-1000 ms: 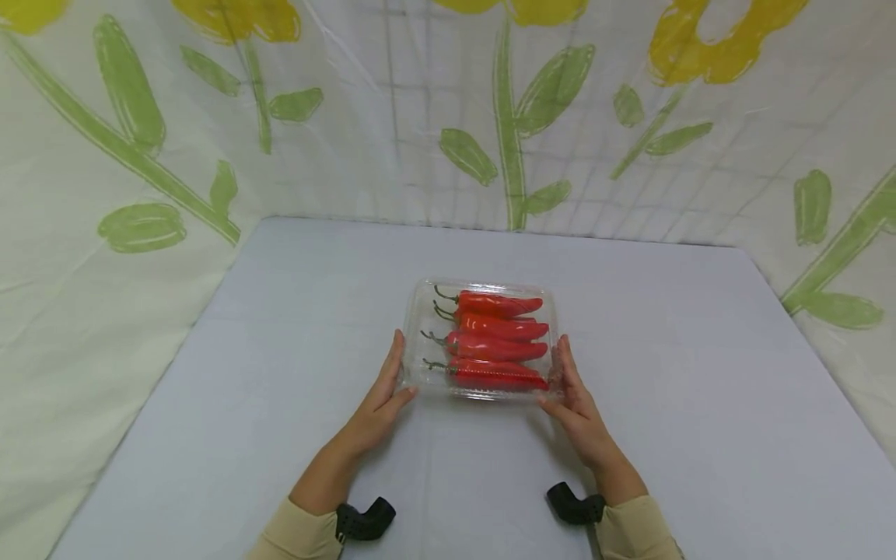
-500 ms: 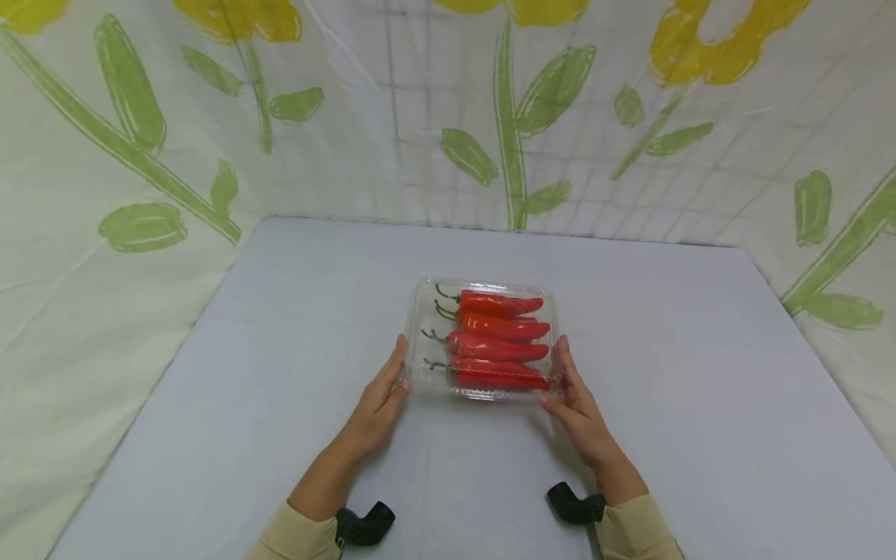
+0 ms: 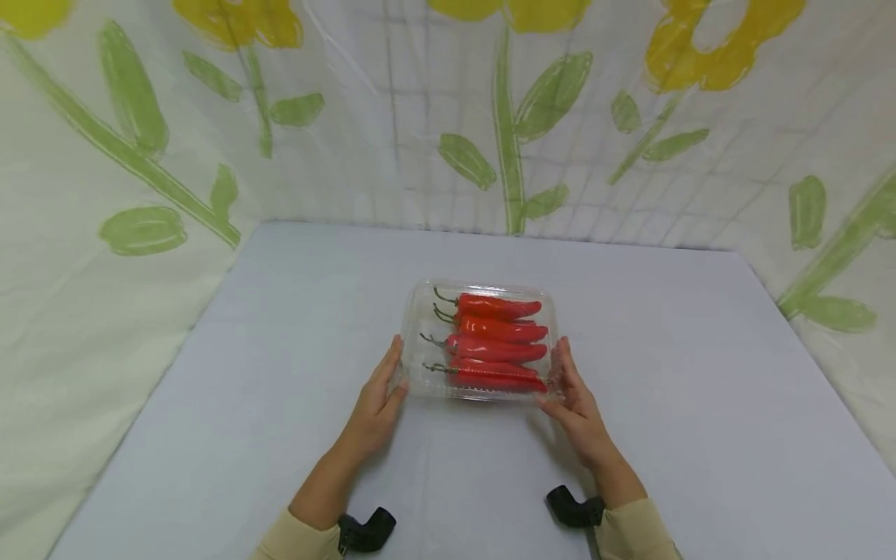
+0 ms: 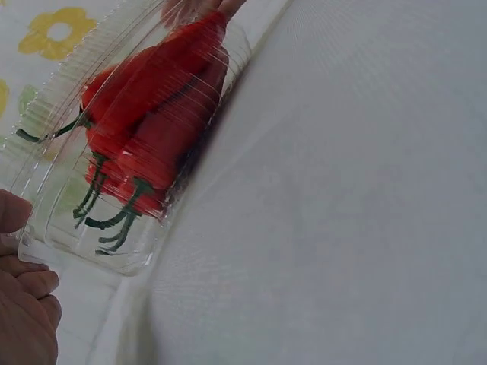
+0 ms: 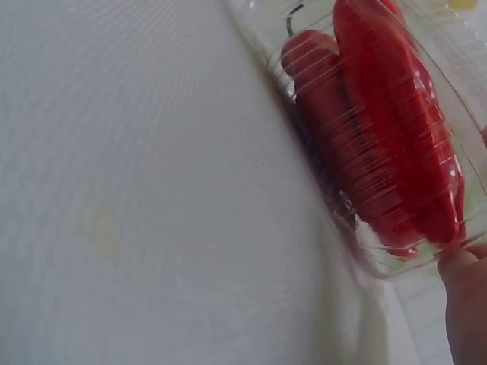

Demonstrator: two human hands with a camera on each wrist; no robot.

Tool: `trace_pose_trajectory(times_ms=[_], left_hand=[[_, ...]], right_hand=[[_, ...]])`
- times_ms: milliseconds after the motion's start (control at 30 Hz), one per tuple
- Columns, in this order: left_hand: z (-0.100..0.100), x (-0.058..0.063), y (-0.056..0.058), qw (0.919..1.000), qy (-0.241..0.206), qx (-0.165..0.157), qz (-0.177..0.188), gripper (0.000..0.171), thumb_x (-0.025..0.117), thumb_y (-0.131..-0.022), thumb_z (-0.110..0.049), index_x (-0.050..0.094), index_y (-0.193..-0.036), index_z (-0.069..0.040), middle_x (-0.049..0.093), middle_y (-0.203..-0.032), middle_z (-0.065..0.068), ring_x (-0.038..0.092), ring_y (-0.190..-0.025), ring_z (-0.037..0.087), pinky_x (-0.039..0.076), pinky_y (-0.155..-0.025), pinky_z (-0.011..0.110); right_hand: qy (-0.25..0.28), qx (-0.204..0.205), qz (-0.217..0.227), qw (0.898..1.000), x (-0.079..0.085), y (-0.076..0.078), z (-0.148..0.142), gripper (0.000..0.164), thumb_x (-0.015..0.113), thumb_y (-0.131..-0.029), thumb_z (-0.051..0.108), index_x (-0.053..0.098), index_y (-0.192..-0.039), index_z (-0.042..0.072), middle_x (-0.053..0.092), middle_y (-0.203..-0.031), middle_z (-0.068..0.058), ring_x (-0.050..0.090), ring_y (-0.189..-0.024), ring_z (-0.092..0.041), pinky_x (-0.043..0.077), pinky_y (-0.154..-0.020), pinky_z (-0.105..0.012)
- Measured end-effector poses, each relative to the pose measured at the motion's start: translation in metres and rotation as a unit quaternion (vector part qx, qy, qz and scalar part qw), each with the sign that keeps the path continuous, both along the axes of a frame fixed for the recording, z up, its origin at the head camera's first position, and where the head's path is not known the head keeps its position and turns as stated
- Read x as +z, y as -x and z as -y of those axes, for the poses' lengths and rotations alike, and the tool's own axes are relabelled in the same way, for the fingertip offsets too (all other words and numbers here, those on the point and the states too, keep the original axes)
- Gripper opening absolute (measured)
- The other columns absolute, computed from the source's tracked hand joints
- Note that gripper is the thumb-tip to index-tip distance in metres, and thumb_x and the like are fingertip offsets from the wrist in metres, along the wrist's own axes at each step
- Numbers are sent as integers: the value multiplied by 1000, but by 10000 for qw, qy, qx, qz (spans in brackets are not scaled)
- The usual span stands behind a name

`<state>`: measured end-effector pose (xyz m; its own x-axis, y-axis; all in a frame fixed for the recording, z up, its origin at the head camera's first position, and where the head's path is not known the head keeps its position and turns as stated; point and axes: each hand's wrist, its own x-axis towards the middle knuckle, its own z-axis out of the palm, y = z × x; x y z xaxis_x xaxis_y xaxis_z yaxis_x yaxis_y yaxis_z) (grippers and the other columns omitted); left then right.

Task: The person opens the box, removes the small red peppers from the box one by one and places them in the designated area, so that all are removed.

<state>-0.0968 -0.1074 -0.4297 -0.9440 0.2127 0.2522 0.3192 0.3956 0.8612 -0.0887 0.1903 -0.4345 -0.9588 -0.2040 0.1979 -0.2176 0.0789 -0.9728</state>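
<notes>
Both hands hold a clear plastic clamshell box (image 3: 483, 396) by its left and right ends, in the middle of the table. Inside lie several red chili peppers (image 3: 497, 350), side by side with their green stems toward the left. My left hand (image 3: 376, 400) grips the left end near the front corner; the left wrist view shows its curled fingers and thumb at that corner. At the opposite end, my right hand (image 3: 579, 408) has its thumb at the front corner and its fingers along the side. The far fingers are partly hidden behind the box.
A white cloth covers the table (image 3: 686, 404). Behind and beside it hangs a white curtain (image 3: 350, 155) printed with yellow flowers and green leaves. Each wrist carries a black curved mount, the left one (image 3: 367, 530) and the right one (image 3: 574, 507), below tan sleeves.
My left thumb has shifted slightly left along the front corner of the box. The box, the peppers and my right hand stay nearly in place; the head view has tilted slightly.
</notes>
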Motion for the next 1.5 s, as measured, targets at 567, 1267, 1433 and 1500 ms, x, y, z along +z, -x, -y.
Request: trace_pose_trajectory(times_ms=[567,1267,1433,1500], left_hand=[[20,26,41,9999,0,-92,-53,57,40,-83,10,43,-138,-7,32,-151,8,24,-142,28,19,-113,52],[11,19,127,9911,-775,-966,482,76,33,-72,18,16,-145,5,16,-154,17,18,-143,28,16,-115,44],[11,18,142,9876,-966,-861,892,73,32,-75,18,16,-144,7,13,-154,18,20,-142,30,18,-115,44],[11,17,146,9860,-1028,-827,1019,72,32,-74,19,15,-144,7,13,-154,18,20,-142,30,19,-114,44]], right_hand=[[-529,24,-693,9962,29,34,-31,62,51,-87,-8,28,-145,0,31,-152,-8,31,-131,10,35,-99,-10],[-748,272,-330,9963,30,116,-31,67,37,-94,-3,3,-150,10,2,-158,-7,2,-146,-25,14,-114,-26],[-957,495,102,9941,31,140,-30,68,35,-95,0,-5,-149,8,-6,-158,-5,-2,-146,-24,7,-115,-42],[-991,589,210,9931,30,147,-30,69,34,-94,-2,-7,-148,5,-8,-157,-10,-4,-145,-26,6,-114,-45]])
